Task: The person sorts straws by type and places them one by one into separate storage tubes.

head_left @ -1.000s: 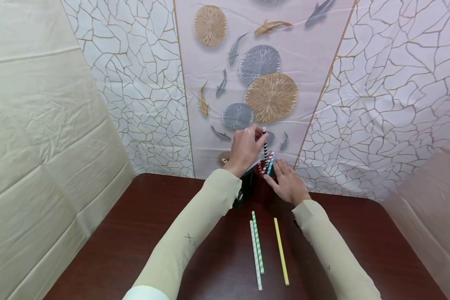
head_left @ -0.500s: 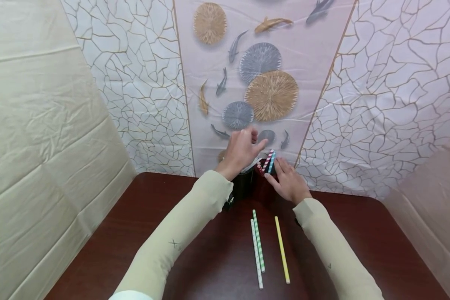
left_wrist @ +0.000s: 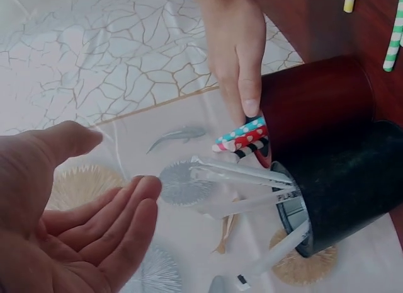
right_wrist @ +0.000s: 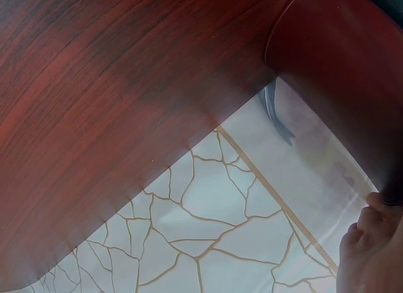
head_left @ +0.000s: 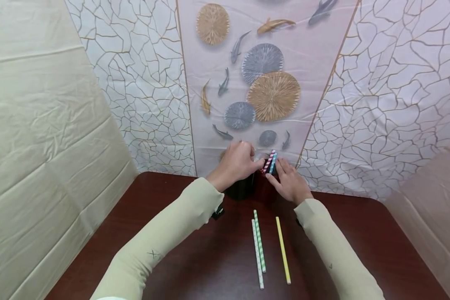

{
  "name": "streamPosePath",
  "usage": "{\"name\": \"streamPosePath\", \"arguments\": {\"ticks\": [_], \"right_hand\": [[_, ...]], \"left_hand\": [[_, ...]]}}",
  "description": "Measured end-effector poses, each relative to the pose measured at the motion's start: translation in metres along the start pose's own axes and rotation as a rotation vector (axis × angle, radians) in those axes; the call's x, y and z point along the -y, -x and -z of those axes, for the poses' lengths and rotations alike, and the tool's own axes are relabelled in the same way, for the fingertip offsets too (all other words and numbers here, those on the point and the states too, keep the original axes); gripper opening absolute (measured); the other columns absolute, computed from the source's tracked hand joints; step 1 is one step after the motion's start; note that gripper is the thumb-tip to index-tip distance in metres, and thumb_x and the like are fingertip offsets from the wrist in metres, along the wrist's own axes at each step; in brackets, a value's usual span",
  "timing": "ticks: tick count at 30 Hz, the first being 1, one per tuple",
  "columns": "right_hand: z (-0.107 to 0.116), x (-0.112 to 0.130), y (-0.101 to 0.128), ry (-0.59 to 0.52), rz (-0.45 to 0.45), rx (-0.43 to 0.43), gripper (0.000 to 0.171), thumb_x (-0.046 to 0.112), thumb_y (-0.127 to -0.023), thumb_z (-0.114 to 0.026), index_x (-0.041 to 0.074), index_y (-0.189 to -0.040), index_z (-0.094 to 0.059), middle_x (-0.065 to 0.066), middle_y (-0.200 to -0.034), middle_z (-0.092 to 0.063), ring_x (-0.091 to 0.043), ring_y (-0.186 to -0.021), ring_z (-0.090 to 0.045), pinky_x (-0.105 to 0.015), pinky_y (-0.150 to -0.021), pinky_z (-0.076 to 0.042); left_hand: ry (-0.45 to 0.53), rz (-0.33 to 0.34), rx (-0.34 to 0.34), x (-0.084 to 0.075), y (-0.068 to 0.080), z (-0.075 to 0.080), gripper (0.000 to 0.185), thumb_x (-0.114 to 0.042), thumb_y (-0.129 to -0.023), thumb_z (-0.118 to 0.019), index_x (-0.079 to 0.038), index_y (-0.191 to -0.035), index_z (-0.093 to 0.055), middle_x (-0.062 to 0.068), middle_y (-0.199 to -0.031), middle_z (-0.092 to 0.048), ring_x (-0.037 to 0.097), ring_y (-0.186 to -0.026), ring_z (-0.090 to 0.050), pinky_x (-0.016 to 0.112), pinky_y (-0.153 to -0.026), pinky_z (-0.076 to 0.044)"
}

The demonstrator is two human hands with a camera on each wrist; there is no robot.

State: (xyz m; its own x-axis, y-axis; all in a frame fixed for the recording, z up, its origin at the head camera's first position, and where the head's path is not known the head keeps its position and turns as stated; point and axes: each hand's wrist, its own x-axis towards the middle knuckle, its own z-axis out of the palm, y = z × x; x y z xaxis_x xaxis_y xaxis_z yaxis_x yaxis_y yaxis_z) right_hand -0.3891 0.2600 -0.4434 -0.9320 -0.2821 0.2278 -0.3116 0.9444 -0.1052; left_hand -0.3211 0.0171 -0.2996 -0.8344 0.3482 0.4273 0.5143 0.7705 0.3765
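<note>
**Hands at the straw cups**

The left hand (left_wrist: 69,224) hung open and empty above the black cup (left_wrist: 343,192). The right hand (head_left: 289,182) rested with straight fingers on the dark red cup (left_wrist: 312,107) of patterned straws (left_wrist: 242,138), at the table's (head_left: 360,237) far edge.

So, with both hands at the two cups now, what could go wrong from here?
1. The right hand rests its fingers against the dark red cylindrical cup, beside the patterned paper straws leaning out of it; a push might tip the cup or bend them.
2. The left hand is open near the white plastic pieces sticking out of the black cylindrical cup; it could knock them out.
</note>
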Motion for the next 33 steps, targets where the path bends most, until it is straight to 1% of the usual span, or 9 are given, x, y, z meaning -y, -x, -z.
{"name": "streamPosePath", "arguments": {"ticks": [2, 4, 8, 11, 14, 19, 26, 30, 33], "right_hand": [[0.0, 0.001, 0.0, 0.002, -0.002, 0.007, 0.088, 0.064, -0.111, -0.026, -0.003, -0.167, -0.017, -0.026, -0.175, -0.016, -0.043, -0.163, -0.017, -0.058, -0.131, -0.023], [0.0, 0.001, 0.0, 0.003, -0.004, 0.01, 0.088, 0.064, -0.111, -0.027, -0.003, -0.167, -0.017, -0.026, -0.175, -0.016, -0.043, -0.164, -0.017, -0.058, -0.131, -0.023], [-0.001, 0.0, 0.0, 0.007, -0.001, 0.007, 0.088, 0.064, -0.111, -0.027, -0.004, -0.167, -0.017, -0.026, -0.175, -0.016, -0.043, -0.164, -0.016, -0.058, -0.132, -0.022], [-0.002, 0.0, 0.0, 0.008, -0.004, 0.008, 0.089, 0.064, -0.111, -0.027, -0.004, -0.167, -0.017, -0.026, -0.175, -0.015, -0.042, -0.164, -0.015, -0.058, -0.132, -0.022], [-0.002, 0.0, 0.0, 0.005, -0.006, 0.006, 0.089, 0.065, -0.111, -0.027, -0.003, -0.167, -0.017, -0.025, -0.176, -0.015, -0.042, -0.164, -0.015, -0.058, -0.132, -0.021], [-0.001, 0.001, 0.0, -0.001, 0.0, -0.004, 0.089, 0.065, -0.11, -0.027, -0.003, -0.167, -0.018, -0.025, -0.175, -0.016, -0.042, -0.164, -0.016, -0.057, -0.132, -0.022], [-0.001, 0.0, 0.0, 0.001, 0.008, -0.006, 0.089, 0.065, -0.11, -0.026, -0.004, -0.167, -0.018, -0.027, -0.175, -0.017, -0.044, -0.163, -0.017, -0.059, -0.131, -0.022], [-0.002, 0.0, 0.0, 0.004, 0.001, 0.003, 0.09, 0.066, -0.11, -0.026, -0.003, -0.167, -0.017, -0.026, -0.175, -0.016, -0.043, -0.164, -0.017, -0.058, -0.131, -0.022], [-0.002, 0.0, 0.0, 0.002, -0.002, 0.004, 0.09, 0.066, -0.11, -0.027, -0.003, -0.167, -0.017, -0.025, -0.176, -0.016, -0.042, -0.164, -0.017, -0.058, -0.131, -0.023]], "left_hand": [[-0.027, 0.005, 0.048, 0.002, 0.004, 0.0, 0.06, -0.033, -0.094, -0.075, -0.017, -0.052, -0.035, -0.009, -0.05, -0.023, 0.007, -0.051, -0.023, 0.022, -0.046, -0.02], [-0.027, 0.019, 0.107, 0.005, 0.007, -0.002, 0.06, -0.031, -0.094, -0.075, -0.017, -0.05, -0.035, -0.009, -0.047, -0.023, 0.007, -0.047, -0.021, 0.023, -0.046, -0.022], [-0.012, 0.061, 0.222, 0.012, 0.014, -0.01, 0.065, -0.032, -0.096, -0.075, -0.017, -0.046, -0.037, -0.008, -0.042, -0.027, 0.006, -0.042, -0.025, 0.024, -0.048, -0.029], [-0.013, 0.092, 0.274, 0.018, 0.019, -0.018, 0.065, -0.032, -0.096, -0.076, -0.017, -0.046, -0.039, -0.008, -0.041, -0.028, 0.008, -0.041, -0.029, 0.025, -0.05, -0.034], [0.009, 0.114, 0.293, 0.023, 0.025, -0.026, 0.064, -0.03, -0.096, -0.078, -0.017, -0.046, -0.041, -0.008, -0.041, -0.029, 0.008, -0.041, -0.031, 0.026, -0.05, -0.034], [0.056, 0.162, 0.328, 0.03, 0.034, -0.038, 0.065, -0.028, -0.097, -0.077, -0.017, -0.044, -0.04, -0.008, -0.04, -0.029, 0.008, -0.039, -0.029, 0.025, -0.048, -0.032], [0.048, 0.199, 0.337, 0.038, 0.047, -0.062, 0.062, -0.029, -0.095, -0.078, -0.017, -0.045, -0.044, -0.008, -0.04, -0.036, 0.011, -0.047, -0.044, 0.026, -0.056, -0.039], [0.079, 0.232, 0.374, 0.042, 0.055, -0.077, 0.057, -0.029, -0.096, -0.078, -0.016, -0.048, -0.049, -0.006, -0.043, -0.041, 0.014, -0.047, -0.048, 0.026, -0.054, -0.04], [0.097, 0.259, 0.388, 0.045, 0.062, -0.089, 0.049, -0.029, -0.095, -0.078, -0.014, -0.055, -0.054, -0.004, -0.048, -0.048, 0.015, -0.051, -0.051, 0.027, -0.055, -0.043]]}}
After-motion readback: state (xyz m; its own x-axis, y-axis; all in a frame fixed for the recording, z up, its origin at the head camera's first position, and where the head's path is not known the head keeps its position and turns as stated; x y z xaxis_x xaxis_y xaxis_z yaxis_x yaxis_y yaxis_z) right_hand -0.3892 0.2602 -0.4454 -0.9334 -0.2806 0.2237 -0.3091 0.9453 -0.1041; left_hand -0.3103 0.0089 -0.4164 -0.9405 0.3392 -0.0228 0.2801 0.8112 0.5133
